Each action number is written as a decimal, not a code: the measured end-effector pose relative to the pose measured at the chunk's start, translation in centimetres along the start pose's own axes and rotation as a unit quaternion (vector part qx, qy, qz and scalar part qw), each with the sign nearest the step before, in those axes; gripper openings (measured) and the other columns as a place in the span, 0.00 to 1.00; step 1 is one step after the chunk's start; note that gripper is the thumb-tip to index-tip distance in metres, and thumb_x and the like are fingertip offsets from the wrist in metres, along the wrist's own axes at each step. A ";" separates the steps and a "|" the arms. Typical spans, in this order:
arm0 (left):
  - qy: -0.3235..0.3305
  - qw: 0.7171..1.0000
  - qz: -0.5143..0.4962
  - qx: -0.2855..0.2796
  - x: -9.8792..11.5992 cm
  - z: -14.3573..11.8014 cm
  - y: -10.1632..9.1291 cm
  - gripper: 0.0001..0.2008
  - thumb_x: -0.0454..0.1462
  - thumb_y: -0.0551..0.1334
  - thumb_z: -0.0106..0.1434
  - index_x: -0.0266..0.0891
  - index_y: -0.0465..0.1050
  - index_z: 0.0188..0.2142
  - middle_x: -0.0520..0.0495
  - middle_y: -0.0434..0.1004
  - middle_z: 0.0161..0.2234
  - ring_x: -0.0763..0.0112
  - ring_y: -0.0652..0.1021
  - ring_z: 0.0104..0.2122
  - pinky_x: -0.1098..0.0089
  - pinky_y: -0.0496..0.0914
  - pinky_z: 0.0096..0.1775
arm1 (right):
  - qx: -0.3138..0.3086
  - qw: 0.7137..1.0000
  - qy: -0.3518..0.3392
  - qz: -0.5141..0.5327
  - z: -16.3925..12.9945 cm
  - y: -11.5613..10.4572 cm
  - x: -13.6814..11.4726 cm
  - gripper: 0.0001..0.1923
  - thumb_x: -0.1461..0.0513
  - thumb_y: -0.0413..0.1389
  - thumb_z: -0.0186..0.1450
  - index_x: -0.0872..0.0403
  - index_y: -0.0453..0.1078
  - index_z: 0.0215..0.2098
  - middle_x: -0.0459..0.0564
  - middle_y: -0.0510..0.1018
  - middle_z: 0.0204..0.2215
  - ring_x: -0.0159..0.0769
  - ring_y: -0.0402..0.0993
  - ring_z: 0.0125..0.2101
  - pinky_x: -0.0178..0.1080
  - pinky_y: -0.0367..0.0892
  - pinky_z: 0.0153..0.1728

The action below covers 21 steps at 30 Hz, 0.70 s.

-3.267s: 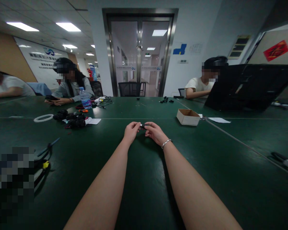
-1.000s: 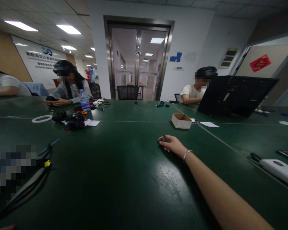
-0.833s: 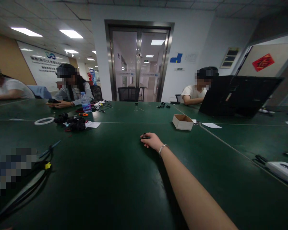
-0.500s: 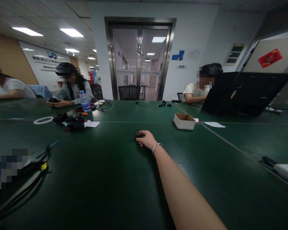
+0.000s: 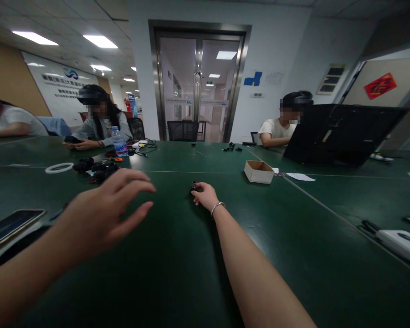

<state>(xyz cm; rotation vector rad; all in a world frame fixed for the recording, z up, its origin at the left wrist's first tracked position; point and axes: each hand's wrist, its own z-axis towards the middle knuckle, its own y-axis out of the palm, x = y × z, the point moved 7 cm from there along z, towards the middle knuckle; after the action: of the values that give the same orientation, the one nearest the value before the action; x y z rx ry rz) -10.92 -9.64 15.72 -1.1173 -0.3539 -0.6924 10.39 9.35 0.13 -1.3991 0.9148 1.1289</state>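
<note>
My right hand [image 5: 205, 195] rests on the dark green table [image 5: 198, 255] with its fingers closed on a small black cylindrical part [image 5: 194, 185] that stands on the tabletop. A silver bracelet sits on that wrist. My left hand [image 5: 104, 212] hovers above the table to the left, fingers spread, holding nothing. It is well apart from the small part.
A phone [image 5: 10, 223] lies at the left edge. Farther back are black parts [image 5: 95, 167], a white ring [image 5: 59, 168], a water bottle [image 5: 118, 141], a small cardboard box [image 5: 258, 171] and an open laptop [image 5: 341, 134]. A white device [image 5: 398, 240] lies at right. Three people sit around the table.
My left hand has come into view from the lower left, open above the table. My right hand has slid a little left with the small part.
</note>
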 end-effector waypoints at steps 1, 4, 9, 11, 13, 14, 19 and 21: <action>0.058 0.995 0.080 -0.024 1.5 1.8 1.9 0.17 0.47 0.64 0.55 0.51 0.74 0.44 0.55 0.67 0.52 0.70 0.73 0.38 0.74 0.67 0.34 | -0.003 1.000 -0.004 0.007 0.0 0.1 0.0 0.13 0.70 0.60 0.59 0.58 0.69 0.42 0.46 0.76 0.27 0.24 0.69 0.14 0.25 0.66 0.13; 0.111 0.983 0.131 -0.069 2.5 7.9 8.5 0.24 0.40 0.66 0.54 0.47 0.69 0.51 0.46 0.66 0.52 0.62 0.74 0.43 0.67 0.68 0.45 | 0.008 0.999 -0.027 0.021 0.0 -0.1 -0.3 0.11 0.71 0.60 0.59 0.58 0.69 0.40 0.48 0.76 0.32 0.21 0.67 0.13 0.24 0.63 0.10; 0.049 0.996 0.023 -0.077 -1.3 12.9 17.1 0.25 0.38 0.63 0.57 0.42 0.67 0.55 0.41 0.68 0.48 0.60 0.74 0.46 0.63 0.67 0.51 | 0.024 0.999 -0.036 0.025 -0.1 -0.5 -0.8 0.09 0.71 0.57 0.60 0.58 0.68 0.38 0.48 0.76 0.32 0.21 0.66 0.12 0.24 0.62 0.09; 0.041 0.998 0.002 -0.044 -2.3 12.9 18.4 0.16 0.35 0.59 0.60 0.41 0.71 0.49 0.41 0.71 0.46 0.62 0.74 0.45 0.63 0.67 0.50 | 0.025 0.999 -0.033 0.024 0.0 -0.6 -0.8 0.09 0.72 0.56 0.60 0.57 0.68 0.38 0.46 0.75 0.30 0.22 0.67 0.13 0.24 0.63 0.10; 0.027 0.999 -0.012 -0.014 -3.4 12.5 19.1 0.12 0.32 0.58 0.60 0.41 0.74 0.43 0.42 0.73 0.43 0.62 0.74 0.44 0.63 0.68 0.49 | 0.032 0.999 -0.032 0.020 0.3 -0.7 -0.6 0.09 0.73 0.56 0.60 0.58 0.69 0.38 0.45 0.74 0.26 0.23 0.68 0.13 0.25 0.64 0.11; 0.017 0.999 -0.028 -0.004 -4.0 12.3 19.3 0.11 0.32 0.58 0.60 0.41 0.75 0.40 0.43 0.74 0.42 0.63 0.75 0.43 0.63 0.68 0.49 | 0.033 0.999 -0.030 0.020 0.4 -0.8 -0.5 0.10 0.73 0.56 0.59 0.58 0.69 0.38 0.44 0.73 0.24 0.24 0.68 0.13 0.25 0.65 0.12; -0.044 0.981 -0.188 0.006 -7.4 12.0 20.0 0.07 0.34 0.64 0.56 0.40 0.76 0.37 0.47 0.78 0.36 0.66 0.77 0.37 0.66 0.71 0.44 | 0.012 0.996 -0.023 0.086 0.7 -0.7 -0.4 0.12 0.76 0.57 0.57 0.59 0.70 0.38 0.42 0.72 0.21 0.25 0.70 0.16 0.26 0.70 0.17; -0.062 0.970 -0.233 0.011 -8.3 12.1 20.2 0.08 0.36 0.66 0.54 0.39 0.76 0.36 0.46 0.79 0.35 0.66 0.78 0.36 0.66 0.72 0.43 | 0.001 0.992 -0.015 0.124 0.6 -0.8 -0.5 0.11 0.76 0.55 0.59 0.59 0.69 0.38 0.42 0.71 0.21 0.25 0.71 0.17 0.26 0.72 0.19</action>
<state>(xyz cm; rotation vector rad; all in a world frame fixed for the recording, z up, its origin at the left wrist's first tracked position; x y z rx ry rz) -2.72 9.40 1.74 -1.0680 -0.7439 -1.0299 10.94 9.98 0.83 -1.2877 1.0889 1.3301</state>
